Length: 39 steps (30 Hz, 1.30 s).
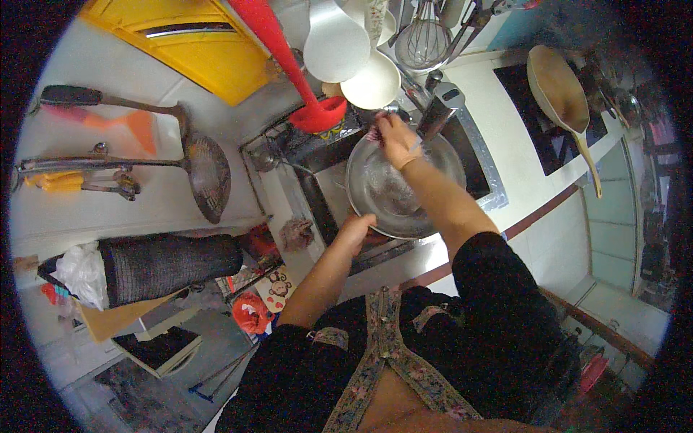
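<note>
A wide, round, shiny metal pan [390, 193] is over the sink [315, 206], its inside looking wet. My left hand [357, 232] grips the pan's near-left rim, thumb on top and the other fingers hidden beneath. Reaching across the pan, my right hand [397, 141] is closed at the far rim. A small reddish-pink scrubber or cloth [373, 134] pokes out by its fingers, though its exact kind is unclear. The metal faucet [442, 110] stands just right of that hand.
A red ladle [317, 112], white scoops [336, 43] and a whisk [424, 43] hang beyond the sink. Skimmers [207, 177] hang along the left wall. On the right, a light-coloured frying pan [559, 88] sits on the black cooktop [548, 148].
</note>
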Available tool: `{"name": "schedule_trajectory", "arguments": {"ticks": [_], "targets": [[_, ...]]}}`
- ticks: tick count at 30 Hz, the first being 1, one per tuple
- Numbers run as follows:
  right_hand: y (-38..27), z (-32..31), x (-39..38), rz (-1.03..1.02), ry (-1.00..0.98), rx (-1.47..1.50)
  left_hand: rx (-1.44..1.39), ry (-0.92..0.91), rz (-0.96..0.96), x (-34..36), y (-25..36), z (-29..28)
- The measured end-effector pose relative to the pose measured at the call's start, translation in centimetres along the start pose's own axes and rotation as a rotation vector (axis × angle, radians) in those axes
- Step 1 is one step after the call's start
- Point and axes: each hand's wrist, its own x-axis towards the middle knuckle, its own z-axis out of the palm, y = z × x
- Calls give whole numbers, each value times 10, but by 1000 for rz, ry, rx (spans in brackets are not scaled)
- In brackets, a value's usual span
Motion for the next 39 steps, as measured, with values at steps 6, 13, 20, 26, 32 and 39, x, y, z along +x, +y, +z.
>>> {"name": "schedule_trajectory", "arguments": {"ticks": [6, 13, 20, 26, 32, 39], "targets": [[49, -24, -7, -57, -248, -612, -20, 54, -19, 1, -3, -16], [84, 31, -95, 5, -1015, -299, 64, 222, 119, 11, -7, -8], [13, 29, -119, 176, -1261, 424, 91, 216, 154, 19, 0, -23], [3, -75, -115, -456, -961, -230, -187, 33, -17, 30, 0, -44], [8, -123, -74, -583, -971, -277, -58, -150, -204, 50, 26, -46], [-24, -172, -39, -499, -984, 66, 1028, 358, 668, 33, 75, -18]]}}
